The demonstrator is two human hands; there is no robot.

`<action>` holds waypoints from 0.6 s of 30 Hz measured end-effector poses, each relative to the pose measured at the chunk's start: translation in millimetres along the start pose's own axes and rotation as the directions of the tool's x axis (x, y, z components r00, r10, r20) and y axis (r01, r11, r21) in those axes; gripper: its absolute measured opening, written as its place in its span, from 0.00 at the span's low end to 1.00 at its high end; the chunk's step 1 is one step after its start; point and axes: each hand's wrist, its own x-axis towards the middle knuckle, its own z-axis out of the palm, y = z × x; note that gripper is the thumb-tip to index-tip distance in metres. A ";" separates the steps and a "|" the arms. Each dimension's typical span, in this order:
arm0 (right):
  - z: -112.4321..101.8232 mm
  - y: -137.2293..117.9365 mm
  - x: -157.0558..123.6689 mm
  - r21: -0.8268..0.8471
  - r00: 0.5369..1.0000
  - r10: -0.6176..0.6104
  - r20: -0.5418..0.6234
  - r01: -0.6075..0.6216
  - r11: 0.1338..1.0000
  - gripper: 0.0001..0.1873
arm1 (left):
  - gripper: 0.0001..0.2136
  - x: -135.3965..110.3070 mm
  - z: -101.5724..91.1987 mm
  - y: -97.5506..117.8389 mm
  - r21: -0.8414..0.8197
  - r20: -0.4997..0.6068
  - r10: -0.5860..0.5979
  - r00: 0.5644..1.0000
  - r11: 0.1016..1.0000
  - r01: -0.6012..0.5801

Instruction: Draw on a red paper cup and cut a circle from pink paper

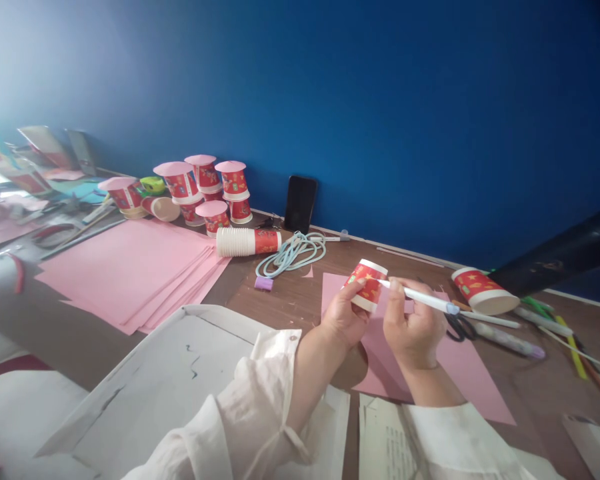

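Note:
My left hand [346, 313] is wrapped round a red and white paper cup [366, 285], held tilted with its printed side facing up. In my right hand [414, 325] is a white pen [427, 297], pinched near its tip. The tip touches or nearly touches the cup's red side; I cannot tell which. Beneath both hands lies a pink paper sheet [463, 373] with a curved cut in its left edge. Black-handled scissors [461, 328] rest just right of my right hand, partly hidden.
Several cups with pink paper discs [175, 171] stand along the wall. Near them are pink sheets [130, 267], a stack of cups [237, 241], a pale blue cord [297, 253] and a phone [301, 203]. Another cup [485, 291] lies on its side at right, beside pens and a black tube [560, 253].

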 end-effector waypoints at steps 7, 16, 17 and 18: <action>-3.2 -0.2 2.2 0.052 0.997 0.006 -0.077 -0.002 0.999 0.08 | 0.05 -3.3 3.7 1.1 -0.023 -0.033 -0.009 0.999 1.000 0.008; -2.5 0.5 4.7 0.075 0.996 0.003 -0.091 0.004 0.997 0.07 | 0.06 -3.4 3.3 0.6 -0.022 0.001 -0.012 1.000 1.000 0.012; -2.4 0.4 4.8 0.074 0.996 0.000 -0.089 0.006 0.997 0.07 | 0.06 -3.4 3.4 0.5 -0.019 -0.008 -0.012 1.000 1.000 0.012; -2.3 0.3 4.8 0.073 0.996 -0.004 -0.088 0.011 0.997 0.07 | 0.06 -3.4 3.5 0.4 -0.014 -0.014 -0.010 1.000 1.000 0.010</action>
